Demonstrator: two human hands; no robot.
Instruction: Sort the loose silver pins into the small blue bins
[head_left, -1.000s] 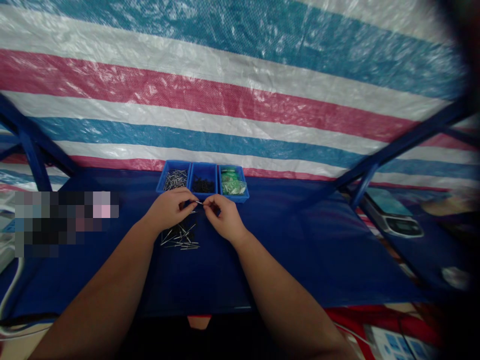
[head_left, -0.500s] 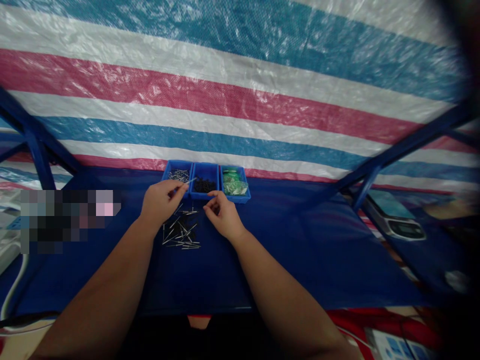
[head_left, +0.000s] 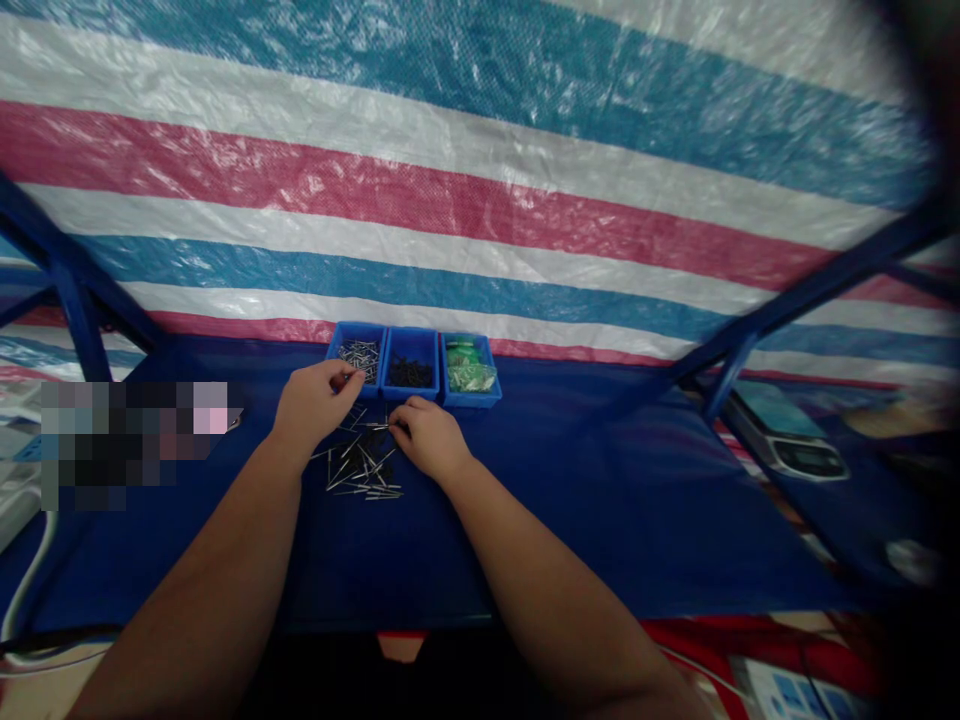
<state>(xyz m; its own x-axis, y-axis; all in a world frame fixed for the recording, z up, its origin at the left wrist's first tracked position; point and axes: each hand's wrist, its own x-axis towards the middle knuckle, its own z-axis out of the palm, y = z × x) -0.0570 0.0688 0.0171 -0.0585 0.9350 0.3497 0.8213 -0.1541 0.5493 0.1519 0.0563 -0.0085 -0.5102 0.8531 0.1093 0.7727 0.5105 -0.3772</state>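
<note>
My left hand [head_left: 313, 402] is closed in a pinch at the front of the left blue bin [head_left: 335, 349], which holds thin silver metal pins [head_left: 360, 358]. What sits between its fingertips is too small to make out. Lower and to the right, my right hand [head_left: 433, 438] has thumb and fingers pinched at the end of a silver pin [head_left: 377, 426] lying at the top of a loose pile. In that pile [head_left: 363, 468], silver pins and small black pieces lie scattered on the blue table. Black parts [head_left: 410, 373] fill the bottom of the middle bin [head_left: 411, 340].
A right-hand blue bin [head_left: 491, 400] holds a green and clear plastic packet [head_left: 469, 367]. Blue metal braces [head_left: 731, 375] slope at both sides. A digital scale [head_left: 806, 458] stands far right. Striped plastic sheeting [head_left: 480, 200] hangs behind the table [head_left: 600, 500]. A blurred patch covers items at left.
My right hand has moved left and down from before the middle bin to the pile. My left hand has drawn slightly left; the silver pin that stuck out of its fingertips no longer shows.
</note>
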